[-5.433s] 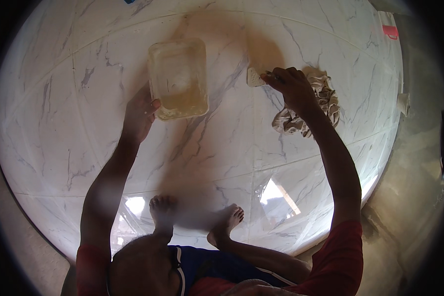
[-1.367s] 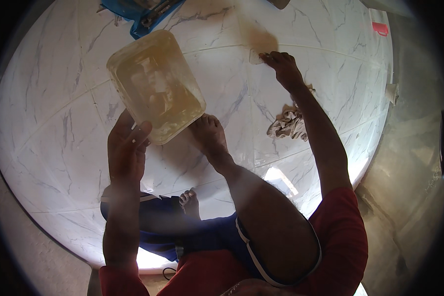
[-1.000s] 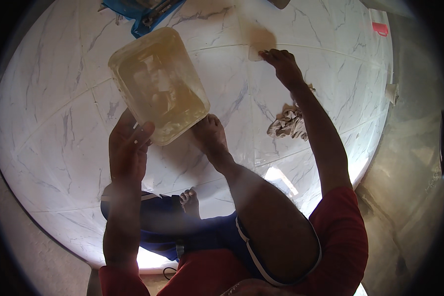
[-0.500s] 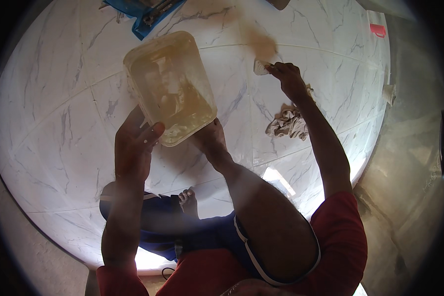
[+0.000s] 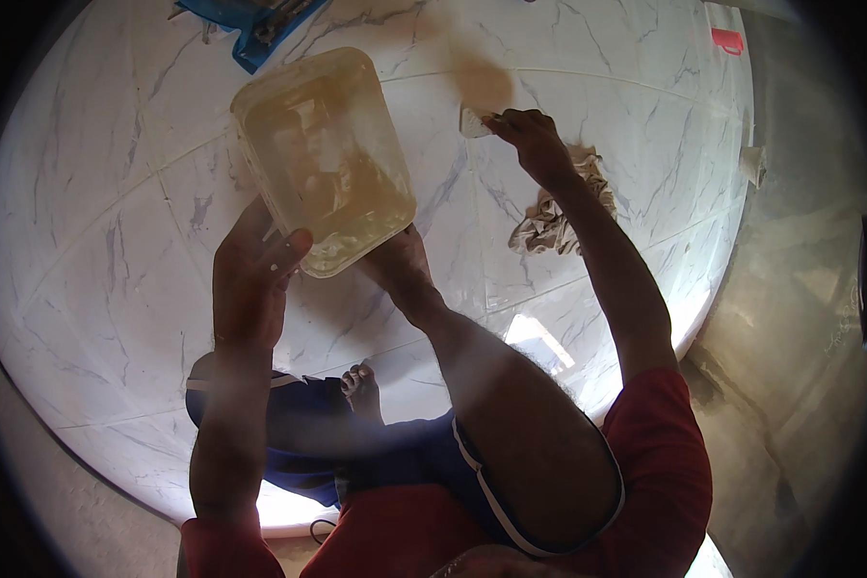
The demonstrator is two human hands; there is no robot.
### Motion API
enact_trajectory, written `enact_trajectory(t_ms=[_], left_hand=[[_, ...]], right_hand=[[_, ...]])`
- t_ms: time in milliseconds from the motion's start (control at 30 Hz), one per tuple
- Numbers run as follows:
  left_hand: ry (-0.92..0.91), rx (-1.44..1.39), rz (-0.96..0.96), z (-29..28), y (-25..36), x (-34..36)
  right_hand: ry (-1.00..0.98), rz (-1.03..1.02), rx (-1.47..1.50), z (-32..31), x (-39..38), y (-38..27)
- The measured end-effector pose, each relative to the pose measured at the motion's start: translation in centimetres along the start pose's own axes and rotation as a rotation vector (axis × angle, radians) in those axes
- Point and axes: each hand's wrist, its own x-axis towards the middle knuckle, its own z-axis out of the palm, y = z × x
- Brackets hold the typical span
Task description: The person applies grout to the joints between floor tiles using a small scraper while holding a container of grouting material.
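Note:
My left hand [image 5: 258,265] holds a rectangular, translucent plastic tub [image 5: 392,173] by its near left side, the thumb at its rim. The tub is tilted so that its open inside shows, smeared with a pale yellowish film. My right leg and foot [image 5: 402,265] are beneath the tub's near right corner. Out to the right, my right hand [image 5: 532,144] pinches a small, flat, whitish piece [image 5: 474,121] over the tiles; its exact kind cannot be made out. A blurred brown patch [image 5: 482,82] shows just beyond it.
A crumpled beige cloth [image 5: 549,226] lies on the marbled white tile floor [image 5: 96,289], partly behind my right forearm. At the far left is a blue plastic bag [image 5: 260,34] with things on it. A red cup [image 5: 727,40] stands at the far right edge, beside grey concrete [image 5: 800,289].
My right hand has moved a little to the left, nearer the tub, with the whitish piece. The whole view has shifted slightly; my left hand keeps its hold on the tub.

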Motion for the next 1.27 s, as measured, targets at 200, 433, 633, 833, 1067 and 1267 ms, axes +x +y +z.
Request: enact_trajectory(t_ms=[200,433,633,833,1067,1267], left_hand=[[-0.023,-0.007,-0.016,0.4,-0.6,0.3],[-0.045,-0.003,-0.06,0.0,-1.8,1.6],[-0.068,0.005,-0.045,0.5,-3.1,2.1],[-0.033,0.117,0.047,1.4,-3.7,1.7],[0.016,0.099,0.026,1.5,-3.9,2.4],[0.033,0.129,-0.002,1.5,-3.8,2.9]], right_hand=[[-0.053,0.091,-0.035,-0.9,-4.1,1.0],[0.163,0.037,0.351,-11.7,0.3,-12.2],[-0.043,-0.099,0.064,-13.5,4.0,-20.5],[-0.119,-0.089,-0.112,-12.5,4.4,-22.0],[-0.063,0.029,-0.034,-12.0,3.1,-21.3],[0.073,0.298,0.236,-8.3,-1.1,-13.1]])
